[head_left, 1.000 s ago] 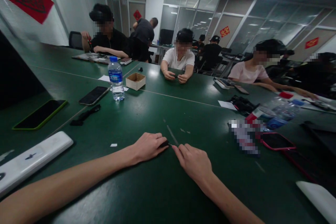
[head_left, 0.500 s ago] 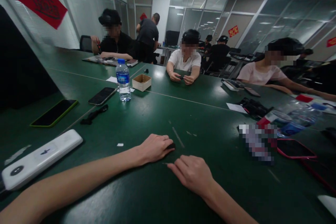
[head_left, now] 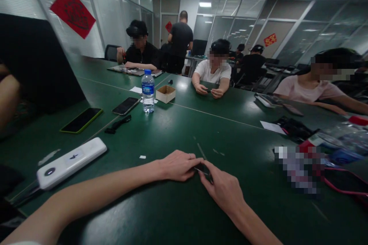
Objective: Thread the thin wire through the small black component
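Observation:
Near the middle of the green table, my left hand rests with its fingers closed on a small dark piece. The piece shows only in part between my two hands, and its kind cannot be made out. My right hand comes in from the right, thumb and forefinger pinched at that same piece. The forefinger touches the fingertips of my left hand. A thin light edge shows by the right thumb; whatever this hand grips is mostly covered by the fingers.
A white oblong device lies left of my forearm, near two phones and a black cable. A water bottle stands beside an open small box. More bottles lie at right. Several people sit around.
My right hand has moved up and left to meet my left hand; earlier they were apart, with a thin sliver in the right fingers. The view has shifted slightly.

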Motion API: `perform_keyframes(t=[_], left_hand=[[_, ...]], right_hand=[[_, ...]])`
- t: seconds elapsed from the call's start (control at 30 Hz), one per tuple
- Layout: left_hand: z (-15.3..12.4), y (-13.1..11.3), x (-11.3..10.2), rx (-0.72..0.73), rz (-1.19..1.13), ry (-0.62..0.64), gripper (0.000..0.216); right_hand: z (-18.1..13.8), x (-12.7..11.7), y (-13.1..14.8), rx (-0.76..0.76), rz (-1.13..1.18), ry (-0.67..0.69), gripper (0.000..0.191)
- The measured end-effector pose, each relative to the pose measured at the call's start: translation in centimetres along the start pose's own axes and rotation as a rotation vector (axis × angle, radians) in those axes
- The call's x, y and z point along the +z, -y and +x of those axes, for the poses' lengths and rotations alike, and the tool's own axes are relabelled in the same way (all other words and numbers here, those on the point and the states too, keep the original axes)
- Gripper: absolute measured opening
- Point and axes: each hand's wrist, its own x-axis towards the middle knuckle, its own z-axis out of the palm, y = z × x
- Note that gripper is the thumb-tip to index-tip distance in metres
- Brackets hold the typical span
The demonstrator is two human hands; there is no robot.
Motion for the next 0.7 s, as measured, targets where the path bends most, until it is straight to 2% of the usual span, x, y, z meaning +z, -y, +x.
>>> perform_keyframes(t=[0.17,0.23,0.3,0.37,0.43,0.5,0.53,0.6,0.63,0.7], left_hand=[[-0.2,0.0,-0.6,0.049,-0.051,0.031,0.077],[-0.6,0.6,-1.8,0.042,-0.086,0.044,0.080],[-1.7,2.3,-4.0,-0.034,-0.076,0.029,0.073],[-3.6,5.3,-6.9,-0.230,-0.012,-0.032,0.059],[-6.7,9.3,-10.0,-0.499,0.065,-0.077,0.048],[-10.8,13.7,-12.4,-0.784,0.101,-0.081,0.049],[-13.1,15.7,-13.3,-0.919,0.107,-0.083,0.058],[-17.6,18.8,-14.1,-1.221,0.173,-0.100,0.082],[-19.7,19.9,-14.1,-1.314,0.200,-0.111,0.089],[-23.2,20.9,-13.7,-1.401,0.213,-0.122,0.096]], right_hand=[[-0.1,0.0,0.2,-0.025,0.025,0.012,0.034],[-0.1,0.0,0.1,-0.013,0.032,0.012,0.035],[0.0,0.0,0.0,0.000,0.062,0.022,0.036],[0.0,-0.1,0.0,0.003,0.105,0.033,0.038],[0.1,-0.2,0.0,0.004,0.132,0.030,0.039],[0.1,-0.2,0.0,0.007,0.140,0.023,0.040],[0.2,-0.2,0.0,0.008,0.141,0.022,0.040],[0.3,-0.1,0.0,0.012,0.138,0.024,0.041],[0.3,-0.1,0.0,0.016,0.137,0.025,0.041],[0.4,0.0,0.0,0.022,0.142,0.028,0.042]])
